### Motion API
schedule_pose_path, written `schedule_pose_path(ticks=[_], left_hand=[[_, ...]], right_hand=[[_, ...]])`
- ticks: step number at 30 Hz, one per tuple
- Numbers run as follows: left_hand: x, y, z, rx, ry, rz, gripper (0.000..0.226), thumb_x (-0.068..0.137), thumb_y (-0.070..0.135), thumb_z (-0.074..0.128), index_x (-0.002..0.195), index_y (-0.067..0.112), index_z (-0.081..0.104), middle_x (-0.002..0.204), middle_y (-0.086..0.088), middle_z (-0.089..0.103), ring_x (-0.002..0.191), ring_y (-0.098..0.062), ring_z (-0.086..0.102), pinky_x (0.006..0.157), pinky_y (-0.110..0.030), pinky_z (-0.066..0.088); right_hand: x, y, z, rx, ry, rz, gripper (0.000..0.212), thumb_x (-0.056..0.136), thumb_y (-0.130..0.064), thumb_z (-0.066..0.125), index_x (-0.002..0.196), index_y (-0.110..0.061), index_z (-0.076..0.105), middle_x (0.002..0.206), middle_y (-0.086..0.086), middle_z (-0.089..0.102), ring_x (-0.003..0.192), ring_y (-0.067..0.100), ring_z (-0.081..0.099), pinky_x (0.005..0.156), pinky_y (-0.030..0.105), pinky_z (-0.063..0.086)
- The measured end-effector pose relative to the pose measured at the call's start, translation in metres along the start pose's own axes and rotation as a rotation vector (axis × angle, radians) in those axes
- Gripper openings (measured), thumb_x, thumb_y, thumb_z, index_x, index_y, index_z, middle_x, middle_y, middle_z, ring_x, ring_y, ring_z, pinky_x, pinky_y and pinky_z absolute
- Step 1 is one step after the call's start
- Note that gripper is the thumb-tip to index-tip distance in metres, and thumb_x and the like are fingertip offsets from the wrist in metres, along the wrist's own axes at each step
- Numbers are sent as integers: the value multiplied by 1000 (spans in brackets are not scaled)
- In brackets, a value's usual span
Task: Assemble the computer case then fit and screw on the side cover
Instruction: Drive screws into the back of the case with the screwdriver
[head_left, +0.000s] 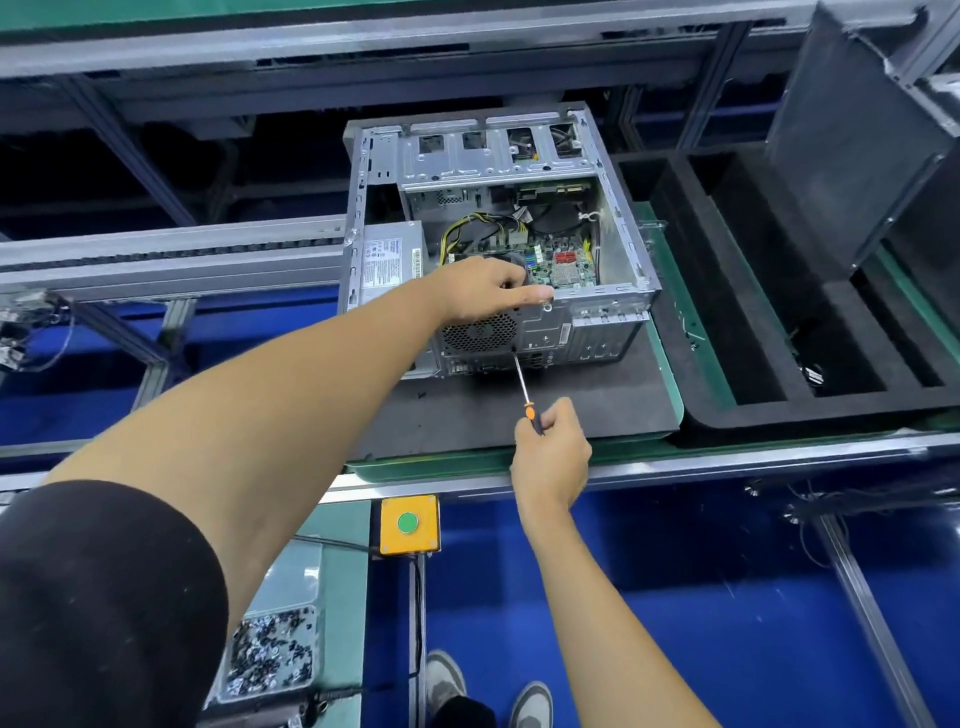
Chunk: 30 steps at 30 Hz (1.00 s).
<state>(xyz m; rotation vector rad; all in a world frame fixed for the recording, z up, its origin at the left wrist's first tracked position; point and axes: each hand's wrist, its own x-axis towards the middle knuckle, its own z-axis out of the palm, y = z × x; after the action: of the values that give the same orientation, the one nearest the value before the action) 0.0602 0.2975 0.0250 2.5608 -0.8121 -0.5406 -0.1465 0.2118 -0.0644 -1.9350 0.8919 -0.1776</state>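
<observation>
The computer case (498, 239) is laid open side up on a dark foam mat (519, 410), its rear panel facing the person and its long axis running away. The rear top edge is gripped by the left hand (483, 291); a screwdriver (524, 389) is clasped in the right hand (550, 452), tip at the rear panel. A black foam tray (779, 322) lies just beside the mat; a screw bin (272, 654) sits near below.

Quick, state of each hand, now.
Left hand: rests on the computer case rear edge, fingers curled over it, index finger straight.
Right hand: grips the screwdriver, tip at the rear panel.
</observation>
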Motion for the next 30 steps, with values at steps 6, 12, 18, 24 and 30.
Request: schedule_pose_path(ticks=[6,12,18,24,30], left_hand=[[0,1,0,-5,-6,11,62,85,85,37,68,25,37,66,5,42,61,-16,42,62,-34,32],[-1,1,-2,0,-5,23,64,85,85,37,70,23,38,67,4,43,62,-17,43,62,-34,33],[-2,1,-1,-20,0,47,62,86,84,39,68,24,34,65,6,39,59,-14,39,59,-33,29],[-3,1,-2,-19,0,66,61,88,82,39,68,25,34,64,7,38,57,-13,38,59,-32,30],[-3,2,-3,-29,-10,68,59,90,80,40,69,25,35,65,6,37,58,-13,38,60,-32,31]], right_hand=[[5,1,-4,962,-517,716,14,93,-3,59,87,-14,51,62,3,62,46,8,50,33,16,25],[-5,-1,6,225,12,193,13,91,-28,62,84,-20,54,65,-2,67,61,22,61,48,29,37],[-1,2,6,-47,62,-118,24,91,-15,60,83,-20,38,63,-3,57,57,26,50,49,34,34],[12,-2,-8,1065,-513,742,20,96,-7,54,80,-15,44,59,-1,50,36,7,31,31,18,20],[-5,-9,5,97,52,65,15,86,-28,61,88,-23,46,63,-8,67,52,18,58,50,28,31]])
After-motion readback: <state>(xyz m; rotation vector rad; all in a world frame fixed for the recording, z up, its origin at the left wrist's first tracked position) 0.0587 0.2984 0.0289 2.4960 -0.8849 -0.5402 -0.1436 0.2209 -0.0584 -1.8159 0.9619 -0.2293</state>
